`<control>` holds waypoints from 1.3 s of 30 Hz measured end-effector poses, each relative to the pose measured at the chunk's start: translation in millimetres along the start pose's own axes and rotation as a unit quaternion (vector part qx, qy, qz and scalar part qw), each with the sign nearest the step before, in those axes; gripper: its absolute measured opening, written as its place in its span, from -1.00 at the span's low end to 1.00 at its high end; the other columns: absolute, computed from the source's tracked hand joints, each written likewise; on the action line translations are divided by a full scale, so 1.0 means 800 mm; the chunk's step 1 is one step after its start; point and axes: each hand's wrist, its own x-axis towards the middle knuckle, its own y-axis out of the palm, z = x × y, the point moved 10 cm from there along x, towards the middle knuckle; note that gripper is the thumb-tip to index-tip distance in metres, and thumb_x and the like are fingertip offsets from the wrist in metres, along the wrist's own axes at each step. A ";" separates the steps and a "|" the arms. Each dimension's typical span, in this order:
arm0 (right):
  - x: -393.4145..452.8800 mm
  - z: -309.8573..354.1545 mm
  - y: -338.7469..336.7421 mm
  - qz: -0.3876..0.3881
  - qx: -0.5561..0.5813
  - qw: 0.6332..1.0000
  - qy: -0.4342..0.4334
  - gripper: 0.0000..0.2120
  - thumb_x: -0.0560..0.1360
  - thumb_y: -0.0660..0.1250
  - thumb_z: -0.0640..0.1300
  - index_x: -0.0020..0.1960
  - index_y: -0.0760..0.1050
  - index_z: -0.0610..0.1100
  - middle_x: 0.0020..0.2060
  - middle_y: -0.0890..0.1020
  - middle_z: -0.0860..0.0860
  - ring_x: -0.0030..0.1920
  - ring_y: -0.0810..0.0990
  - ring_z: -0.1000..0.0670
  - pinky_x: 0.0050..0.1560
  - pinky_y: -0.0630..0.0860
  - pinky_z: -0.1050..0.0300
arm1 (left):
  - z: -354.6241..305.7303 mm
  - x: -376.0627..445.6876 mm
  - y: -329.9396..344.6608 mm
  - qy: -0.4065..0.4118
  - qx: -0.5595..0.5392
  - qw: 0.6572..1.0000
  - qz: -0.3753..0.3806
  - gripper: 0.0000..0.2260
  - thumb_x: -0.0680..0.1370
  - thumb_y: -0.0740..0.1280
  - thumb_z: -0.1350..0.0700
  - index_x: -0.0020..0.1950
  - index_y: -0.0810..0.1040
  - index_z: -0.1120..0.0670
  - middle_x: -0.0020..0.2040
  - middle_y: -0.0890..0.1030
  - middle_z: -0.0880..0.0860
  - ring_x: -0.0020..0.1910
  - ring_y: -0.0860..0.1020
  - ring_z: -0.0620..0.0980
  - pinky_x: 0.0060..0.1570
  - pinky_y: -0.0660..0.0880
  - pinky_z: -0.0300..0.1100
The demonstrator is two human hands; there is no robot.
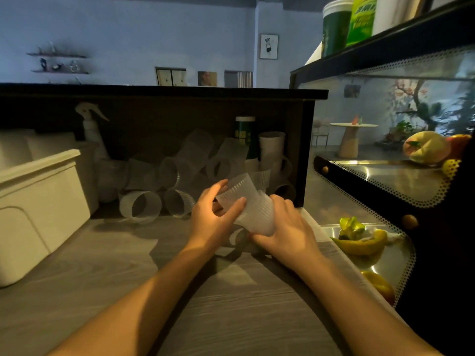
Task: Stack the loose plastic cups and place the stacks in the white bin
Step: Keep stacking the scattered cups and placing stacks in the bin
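- Left hand (214,217): grip curled around the upper ribbed cup (237,190), thumb on its wall.
- Right hand (285,227): grip wrapped around the lower cup (257,218), which sits over the upper one, both tilted above the desk (180,291).
- Loose cups (180,176): heaped against the dark back panel.
- White bin (38,201): at left, on the desk.

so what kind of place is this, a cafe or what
Probably a cafe or drinks shop, seen from behind the counter: a pile of loose plastic cups against the counter's back panel, a glass display case holding fruit, and a small round table beyond it.
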 end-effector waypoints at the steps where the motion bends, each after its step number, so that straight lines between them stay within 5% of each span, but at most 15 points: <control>1: -0.001 -0.002 -0.002 -0.007 0.010 1.000 0.005 -0.25 0.33 0.47 0.20 0.36 0.18 0.02 0.14 0.36 0.03 0.12 0.41 0.01 0.04 0.53 -0.01 | 0.001 -0.001 0.004 0.000 0.003 1.000 0.003 -0.24 0.32 0.45 -0.29 0.45 0.38 -0.04 0.31 0.49 -0.02 0.23 0.53 -0.07 0.15 0.58 -0.07; 8: -0.008 -0.012 -0.003 -0.030 0.082 0.996 0.021 -0.29 0.33 0.47 0.22 0.32 0.16 0.10 0.10 0.36 0.10 0.09 0.42 0.07 -0.01 0.56 0.01 | -0.020 -0.007 0.025 0.043 0.026 0.999 0.012 -0.33 0.41 0.42 -0.25 0.45 0.38 -0.05 0.29 0.44 -0.10 0.19 0.49 -0.19 0.05 0.51 -0.31; 16: -0.009 -0.024 -0.003 -0.034 0.109 0.993 0.032 -0.24 0.31 0.48 0.27 0.35 0.18 0.10 0.12 0.37 0.13 0.08 0.41 0.11 0.01 0.54 0.08 | -0.003 -0.027 0.062 0.061 0.207 0.956 0.198 -0.27 0.47 0.09 -0.39 0.58 0.03 -0.17 0.50 0.26 -0.11 0.34 0.37 -0.14 0.29 0.46 -0.08; 24: 0.000 -0.031 -0.008 -0.074 0.115 0.988 0.075 -0.25 0.31 0.48 0.25 0.34 0.19 0.05 0.09 0.36 0.11 0.06 0.41 0.07 -0.06 0.53 0.06 | -0.028 0.012 0.020 0.089 0.188 0.977 0.044 -0.20 0.41 0.09 -0.50 0.51 0.27 -0.05 0.39 0.40 -0.03 0.32 0.42 -0.07 0.27 0.46 0.02; 28: 0.001 -0.053 -0.009 -0.102 0.094 0.984 0.115 -0.21 0.31 0.47 0.27 0.36 0.18 0.02 0.12 0.38 0.07 0.09 0.42 0.04 -0.05 0.51 0.06 | -0.032 0.036 -0.013 0.095 0.189 0.976 -0.043 -0.43 0.54 0.28 -0.25 0.47 0.33 -0.03 0.37 0.41 -0.03 0.33 0.41 -0.05 0.27 0.44 -0.06; 33: -0.001 -0.063 -0.006 -0.108 0.104 0.981 0.123 -0.24 0.32 0.45 0.27 0.35 0.19 0.01 0.08 0.36 0.09 0.07 0.42 0.04 -0.05 0.51 0.04 | -0.001 0.095 -0.003 -0.012 0.297 0.955 -0.003 -0.29 0.55 0.37 -0.09 0.59 0.08 -0.02 0.55 0.14 0.01 0.48 0.26 0.07 0.38 0.34 0.01; 39: 0.001 -0.067 -0.003 -0.106 0.115 0.979 0.129 -0.24 0.33 0.45 0.27 0.35 0.18 0.04 0.07 0.33 0.12 0.09 0.41 0.06 -0.01 0.53 0.02 | 0.003 0.124 0.003 0.014 0.435 0.899 -0.044 -0.49 0.52 0.37 -0.13 0.36 0.38 0.10 0.23 0.46 0.15 0.22 0.47 0.21 0.08 0.47 0.06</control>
